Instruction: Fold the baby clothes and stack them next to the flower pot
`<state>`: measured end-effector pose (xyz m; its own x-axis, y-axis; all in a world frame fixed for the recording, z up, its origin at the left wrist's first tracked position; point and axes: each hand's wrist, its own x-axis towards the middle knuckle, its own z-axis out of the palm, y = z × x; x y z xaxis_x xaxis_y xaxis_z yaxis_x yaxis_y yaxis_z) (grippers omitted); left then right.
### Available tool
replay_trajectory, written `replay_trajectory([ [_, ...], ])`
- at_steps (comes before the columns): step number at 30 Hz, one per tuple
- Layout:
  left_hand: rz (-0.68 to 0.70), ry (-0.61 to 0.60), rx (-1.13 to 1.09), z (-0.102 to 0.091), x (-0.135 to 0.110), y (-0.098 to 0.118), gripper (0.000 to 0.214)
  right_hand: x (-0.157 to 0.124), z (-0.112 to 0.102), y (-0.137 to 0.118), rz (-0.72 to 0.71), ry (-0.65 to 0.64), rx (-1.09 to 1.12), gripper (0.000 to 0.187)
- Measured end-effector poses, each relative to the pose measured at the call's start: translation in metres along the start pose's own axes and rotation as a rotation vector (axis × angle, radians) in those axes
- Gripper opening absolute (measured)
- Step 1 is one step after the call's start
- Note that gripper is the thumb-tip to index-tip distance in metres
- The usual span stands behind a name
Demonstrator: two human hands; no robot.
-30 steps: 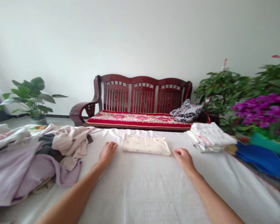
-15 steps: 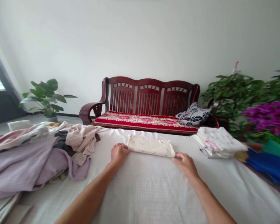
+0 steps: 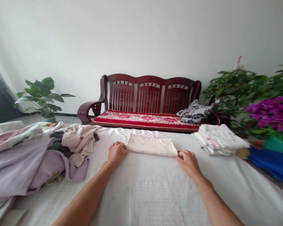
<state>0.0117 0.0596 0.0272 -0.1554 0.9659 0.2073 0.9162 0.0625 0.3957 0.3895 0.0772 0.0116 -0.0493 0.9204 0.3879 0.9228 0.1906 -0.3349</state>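
A cream cloth [image 3: 152, 145] with small faint spots lies folded into a long, narrow strip on the white sheet [image 3: 146, 188]. My left hand [image 3: 116, 153] pinches its near left corner between thumb and fingers. At the near right corner, my right hand [image 3: 187, 159] grips the fabric the same way. The near edge is stretched straight between both hands. What kind of cloth item it is, I cannot tell.
Rumpled clothes [image 3: 25, 163] heap up on the left. At the right stands a stack of folded white cloths [image 3: 223, 138], with blue fabric [image 3: 271, 163] beyond it. Behind are a wooden bench [image 3: 148, 94], a patterned cushion [image 3: 195, 112] and plants [image 3: 43, 97].
Both hands still hold the cloth's near corners and have drawn slightly apart, pulling that edge tauter. The whole view has shifted slightly.
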Motion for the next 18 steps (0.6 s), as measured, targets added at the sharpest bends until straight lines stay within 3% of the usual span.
replay_trajectory([
  [7,-0.017,-0.006,-0.012,0.002,-0.001,-0.003,0.020,0.002,0.004,0.008,0.068,-0.046,0.057,0.015],
  [10,-0.030,0.124,-0.061,0.001,-0.003,0.000,0.033,0.000,0.001,0.005,0.136,0.036,0.077,0.028],
  [12,0.053,0.248,-0.087,0.001,-0.005,0.007,0.040,-0.002,-0.001,-0.007,0.098,0.160,0.057,0.037],
  [14,0.225,0.285,-0.079,0.004,-0.006,0.016,0.044,-0.004,-0.001,-0.026,-0.046,0.234,0.026,0.043],
  [18,0.510,0.106,0.014,0.016,-0.009,0.028,0.054,-0.011,0.010,-0.058,-0.315,0.068,-0.076,0.054],
])
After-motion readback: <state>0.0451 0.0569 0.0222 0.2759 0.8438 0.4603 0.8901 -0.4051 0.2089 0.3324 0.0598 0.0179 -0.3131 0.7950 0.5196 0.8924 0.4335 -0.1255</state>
